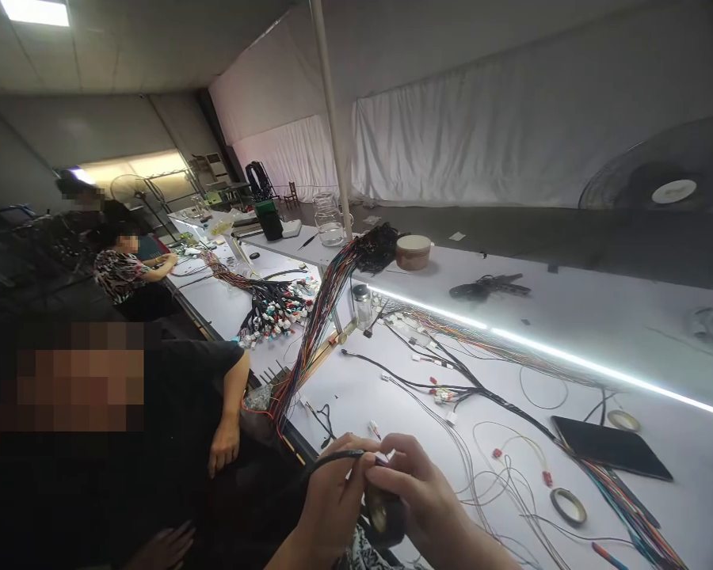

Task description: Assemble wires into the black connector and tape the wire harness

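Note:
A black-sheathed cable (337, 456) runs over my left hand (333, 499), whose thumb and fingers are closed on it near its end. My right hand (419, 487) meets the left one there, with thumb and index finger pinched at the same spot. Under the right fingers hangs a dark roll of tape (381, 518) with a yellowish inside, partly covered by the hand. A small white connector (374, 430) shows just beyond my fingertips. What exactly lies between the two pinches is hidden.
A branched wire harness (499, 404) crosses the bench. To the right are a black tablet (611, 447), a tape ring (568, 507) and loose thin wires (511, 475). A thick wire bundle (314, 332) hangs over the shelf. A person in black (196, 396) sits close at left.

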Action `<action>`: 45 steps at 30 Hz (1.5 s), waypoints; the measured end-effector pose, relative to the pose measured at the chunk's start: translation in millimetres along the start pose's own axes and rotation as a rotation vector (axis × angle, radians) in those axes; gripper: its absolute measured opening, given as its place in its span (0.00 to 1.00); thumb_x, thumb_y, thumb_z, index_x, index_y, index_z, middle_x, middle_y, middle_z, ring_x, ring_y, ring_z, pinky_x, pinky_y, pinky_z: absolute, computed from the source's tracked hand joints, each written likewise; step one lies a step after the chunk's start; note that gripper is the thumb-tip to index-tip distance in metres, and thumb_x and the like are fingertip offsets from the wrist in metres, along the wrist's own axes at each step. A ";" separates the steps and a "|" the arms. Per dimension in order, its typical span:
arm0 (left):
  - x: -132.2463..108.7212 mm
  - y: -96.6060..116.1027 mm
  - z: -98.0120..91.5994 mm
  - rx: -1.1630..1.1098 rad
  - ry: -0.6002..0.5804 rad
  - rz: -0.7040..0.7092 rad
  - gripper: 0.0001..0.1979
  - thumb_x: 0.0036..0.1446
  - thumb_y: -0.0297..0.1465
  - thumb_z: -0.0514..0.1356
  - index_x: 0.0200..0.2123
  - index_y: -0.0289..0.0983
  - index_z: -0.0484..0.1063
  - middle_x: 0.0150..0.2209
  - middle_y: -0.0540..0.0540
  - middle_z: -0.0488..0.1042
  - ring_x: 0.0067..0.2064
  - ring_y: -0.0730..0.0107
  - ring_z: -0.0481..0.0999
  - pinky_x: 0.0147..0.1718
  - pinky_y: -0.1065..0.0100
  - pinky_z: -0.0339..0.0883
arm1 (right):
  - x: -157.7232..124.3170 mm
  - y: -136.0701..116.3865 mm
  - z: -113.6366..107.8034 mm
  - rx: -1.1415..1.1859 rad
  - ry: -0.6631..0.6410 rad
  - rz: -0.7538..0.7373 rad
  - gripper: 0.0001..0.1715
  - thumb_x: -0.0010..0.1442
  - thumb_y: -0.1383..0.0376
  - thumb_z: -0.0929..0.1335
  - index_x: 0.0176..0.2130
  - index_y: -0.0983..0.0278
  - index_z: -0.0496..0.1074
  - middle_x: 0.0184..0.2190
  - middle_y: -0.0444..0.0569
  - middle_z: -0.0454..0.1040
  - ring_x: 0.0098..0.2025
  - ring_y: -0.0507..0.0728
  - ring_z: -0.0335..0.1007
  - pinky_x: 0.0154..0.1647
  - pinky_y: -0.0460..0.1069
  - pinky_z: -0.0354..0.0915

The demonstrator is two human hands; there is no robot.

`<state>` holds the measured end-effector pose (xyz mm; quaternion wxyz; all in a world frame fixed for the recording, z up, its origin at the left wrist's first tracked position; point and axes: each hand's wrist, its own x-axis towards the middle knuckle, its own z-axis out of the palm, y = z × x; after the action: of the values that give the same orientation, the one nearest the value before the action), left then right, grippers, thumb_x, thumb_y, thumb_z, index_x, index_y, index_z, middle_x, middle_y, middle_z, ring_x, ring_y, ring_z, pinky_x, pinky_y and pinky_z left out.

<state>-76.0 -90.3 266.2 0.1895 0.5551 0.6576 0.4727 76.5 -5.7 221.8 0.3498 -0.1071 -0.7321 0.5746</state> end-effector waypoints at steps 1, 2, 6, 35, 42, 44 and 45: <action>-0.7 1.5 1.2 -0.022 0.016 -0.003 0.11 0.65 0.31 0.52 0.39 0.39 0.75 0.34 0.48 0.76 0.37 0.69 0.75 0.38 0.69 0.69 | 2.8 -0.1 1.4 0.064 0.071 0.071 0.13 0.65 0.62 0.62 0.47 0.55 0.72 0.44 0.53 0.68 0.36 0.56 0.69 0.35 0.52 0.68; -1.0 3.0 1.7 -0.048 0.029 0.013 0.11 0.65 0.31 0.52 0.39 0.39 0.74 0.32 0.48 0.75 0.35 0.69 0.75 0.36 0.69 0.69 | 6.1 -0.3 1.6 0.163 0.133 0.205 0.13 0.66 0.59 0.61 0.46 0.58 0.71 0.36 0.51 0.70 0.29 0.54 0.68 0.29 0.49 0.67; 3.3 6.0 -3.6 -0.182 -0.028 0.229 0.12 0.64 0.38 0.53 0.38 0.40 0.75 0.38 0.44 0.74 0.42 0.64 0.75 0.43 0.63 0.70 | 16.7 -6.3 -9.3 0.510 -0.019 0.807 0.19 0.62 0.52 0.65 0.45 0.64 0.68 0.21 0.39 0.63 0.13 0.45 0.54 0.12 0.41 0.51; 0.0 6.2 14.1 -0.340 0.111 0.043 0.11 0.65 0.36 0.52 0.41 0.40 0.71 0.42 0.45 0.72 0.31 0.72 0.75 0.30 0.70 0.73 | -5.0 -6.2 -6.7 -0.098 0.052 -0.117 0.18 0.63 0.70 0.64 0.50 0.52 0.70 0.39 0.49 0.66 0.35 0.54 0.68 0.32 0.47 0.67; -1.0 11.5 18.1 -0.378 -0.040 0.123 0.07 0.63 0.29 0.56 0.39 0.40 0.74 0.40 0.43 0.75 0.49 0.61 0.74 0.49 0.59 0.70 | 1.4 -0.9 -4.7 0.611 0.233 0.565 0.16 0.61 0.54 0.66 0.47 0.58 0.67 0.25 0.43 0.67 0.17 0.49 0.63 0.16 0.43 0.58; 4.8 12.1 11.5 -0.332 -0.121 0.257 0.07 0.62 0.29 0.57 0.41 0.42 0.74 0.42 0.43 0.76 0.52 0.58 0.72 0.50 0.56 0.69 | 7.4 -3.2 -8.4 0.731 0.148 0.769 0.22 0.57 0.58 0.69 0.50 0.58 0.63 0.25 0.40 0.67 0.14 0.45 0.58 0.13 0.41 0.53; 8.4 12.2 8.5 -0.298 -0.156 0.326 0.07 0.61 0.30 0.58 0.41 0.42 0.74 0.43 0.42 0.76 0.53 0.57 0.71 0.52 0.54 0.67 | 9.5 -5.5 -10.9 0.742 0.092 0.813 0.26 0.54 0.61 0.71 0.52 0.57 0.62 0.27 0.40 0.68 0.13 0.44 0.57 0.13 0.40 0.53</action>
<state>-65.3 -79.9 274.5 0.2407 0.6548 0.4653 0.5447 77.8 6.3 231.6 0.1457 -0.2755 -0.3641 0.8776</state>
